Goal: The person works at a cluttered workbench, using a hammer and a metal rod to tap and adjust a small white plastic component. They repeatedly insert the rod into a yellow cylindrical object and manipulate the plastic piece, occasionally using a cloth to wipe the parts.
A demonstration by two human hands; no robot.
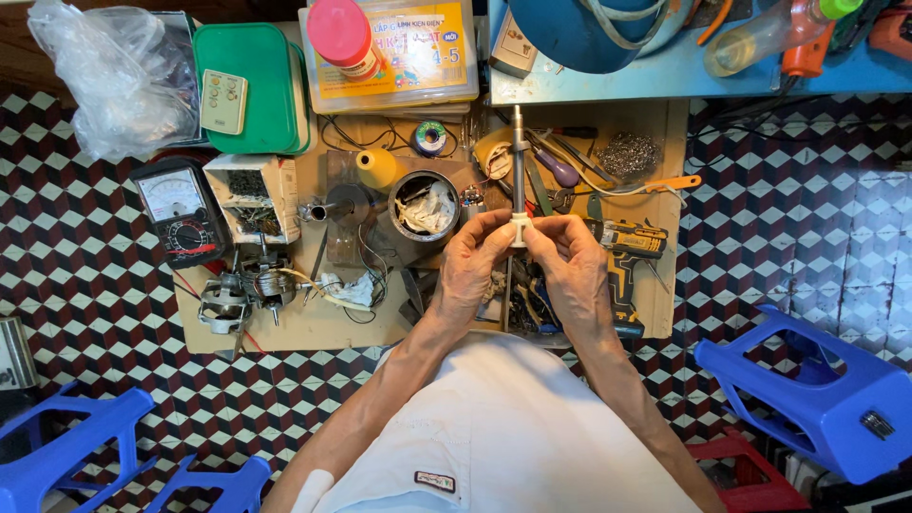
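Both of my hands meet over the middle of a cardboard work mat (313, 323) on the floor. My left hand (472, 268) and my right hand (573, 269) pinch a small white plastic piece (519, 231) between their fingertips. The white piece sits on a long thin metal rod (518, 157) that points away from me. The lower part of the rod is hidden behind my hands.
A yellow cordless drill (629, 242) lies right of my hands. A tin of scraps (425, 205), a motor stator with wires (249, 285) and an analog multimeter (180, 211) lie to the left. Blue plastic stools (817, 389) stand at both lower corners. Boxes and a plastic bag line the far edge.
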